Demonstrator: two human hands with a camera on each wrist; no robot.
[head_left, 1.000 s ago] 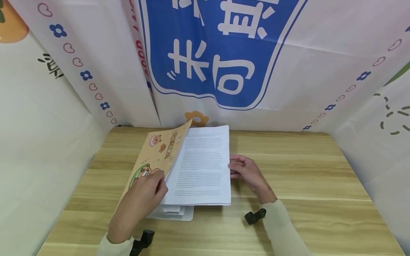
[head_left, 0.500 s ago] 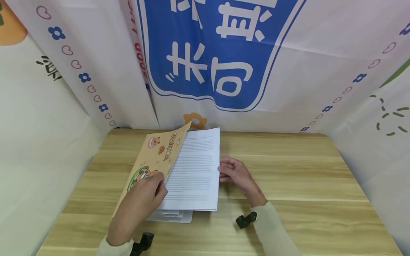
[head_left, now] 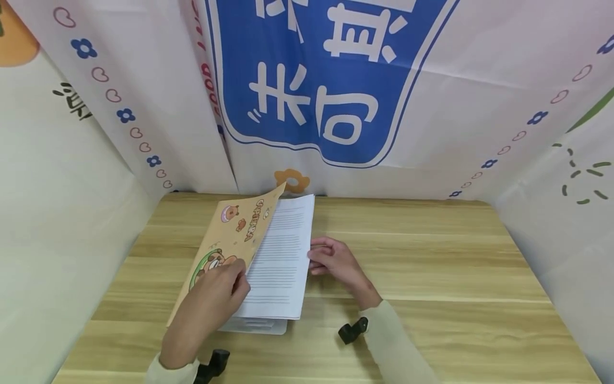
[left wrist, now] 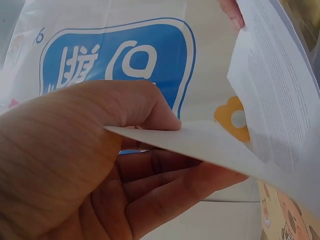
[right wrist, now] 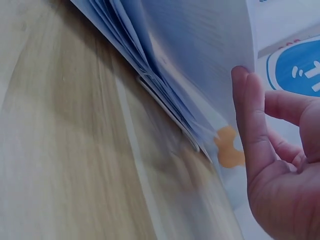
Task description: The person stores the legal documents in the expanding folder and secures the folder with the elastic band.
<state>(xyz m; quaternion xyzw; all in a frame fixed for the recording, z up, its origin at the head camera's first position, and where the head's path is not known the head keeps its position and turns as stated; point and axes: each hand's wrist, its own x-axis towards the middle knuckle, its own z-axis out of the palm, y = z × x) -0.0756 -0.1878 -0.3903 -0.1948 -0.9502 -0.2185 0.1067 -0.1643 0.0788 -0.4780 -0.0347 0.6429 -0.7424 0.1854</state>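
A tan folder (head_left: 240,226) with cartoon animals on its cover lies at the left of the wooden table, its cover lifted at a slant. My left hand (head_left: 213,293) pinches the cover's free edge; in the left wrist view the thumb is on one side and the fingers (left wrist: 165,192) on the other. Printed sheets (head_left: 283,261) slope up out of the folder, partly behind the cover. At their right edge my right hand (head_left: 338,261) pinches them between thumb and fingers. More paper layers (right wrist: 125,45) show beneath in the right wrist view.
The folder's pale back (head_left: 268,326) sticks out at the near end. The wooden table (head_left: 431,277) stretches to the right. A white cloth backdrop (head_left: 431,133) with a blue printed sign stands behind the table, and pale cloth sides rise left and right.
My right hand has moved left with the edge of the printed sheets, which now stand closer to the cover. The left hand keeps its pinch on the cover, nearly still.
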